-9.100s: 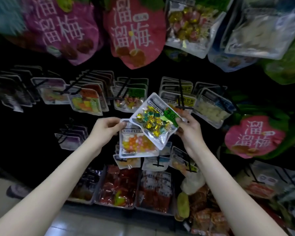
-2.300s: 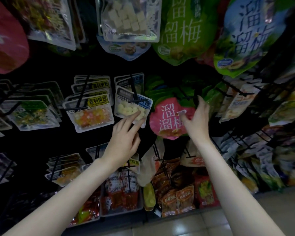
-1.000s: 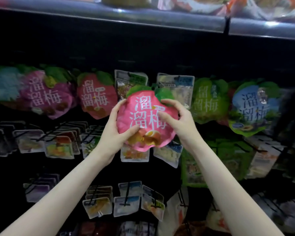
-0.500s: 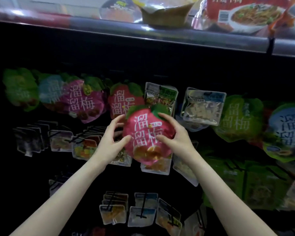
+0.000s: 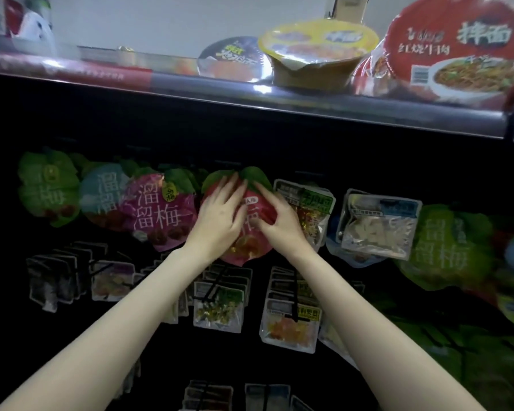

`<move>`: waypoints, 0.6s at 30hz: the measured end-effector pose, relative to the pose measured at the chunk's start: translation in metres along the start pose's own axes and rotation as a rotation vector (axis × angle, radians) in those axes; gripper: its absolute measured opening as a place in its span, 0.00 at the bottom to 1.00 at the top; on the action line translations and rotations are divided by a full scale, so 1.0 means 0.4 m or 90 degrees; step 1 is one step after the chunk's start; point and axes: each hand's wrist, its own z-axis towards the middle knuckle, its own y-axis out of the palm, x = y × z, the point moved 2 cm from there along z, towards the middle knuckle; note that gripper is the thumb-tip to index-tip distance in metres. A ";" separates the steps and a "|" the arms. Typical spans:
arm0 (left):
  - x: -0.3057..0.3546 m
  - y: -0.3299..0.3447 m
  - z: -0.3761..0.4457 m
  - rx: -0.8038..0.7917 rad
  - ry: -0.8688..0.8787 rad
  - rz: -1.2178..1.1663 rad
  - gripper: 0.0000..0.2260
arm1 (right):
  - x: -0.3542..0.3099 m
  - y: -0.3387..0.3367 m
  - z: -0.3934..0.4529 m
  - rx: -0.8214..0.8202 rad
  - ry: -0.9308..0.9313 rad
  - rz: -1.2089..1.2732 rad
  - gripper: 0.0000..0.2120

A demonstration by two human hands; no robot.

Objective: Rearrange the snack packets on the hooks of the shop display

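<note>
Shelving fills the view: a dark hook display (image 5: 279,143) under a metal shelf edge (image 5: 309,99) that carries instant-noodle bowls, the biggest a red-lidded one (image 5: 457,46) at the right, with a yellow-lidded bowl (image 5: 315,51) beside it. Along the top row of hooks hang plum-shaped snack packets: a large green one (image 5: 445,247) at the right, a green one (image 5: 48,191) at the far left, then a blue one (image 5: 101,197) and a magenta one (image 5: 161,212). Clear pouches hang right of centre, one with pale cubes (image 5: 377,226) and one with wrapped sweets (image 5: 309,215). Lower rows hold smaller clear packets, among them one with orange pieces (image 5: 288,327).

At the middle of the top row sits the red plum packet (image 5: 247,247), green leaves at its top, between the magenta packet and the sweets pouch. Both hands lie on its face. The left hand (image 5: 220,215) presses flat, fingers straight and spread toward the leaves. The right hand (image 5: 279,218) has its fingers (image 5: 264,194) bent against the upper right part, near the leaf; whether they pinch the packet or only push on it cannot be told. The hook itself is hidden.
</note>
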 end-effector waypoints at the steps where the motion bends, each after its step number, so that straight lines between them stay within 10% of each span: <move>1: -0.003 0.007 0.007 0.000 0.008 0.002 0.26 | 0.003 0.002 0.000 0.001 0.003 0.013 0.30; 18: -0.036 0.038 -0.011 0.126 -0.024 0.018 0.26 | -0.031 0.011 -0.007 -0.095 -0.006 -0.024 0.33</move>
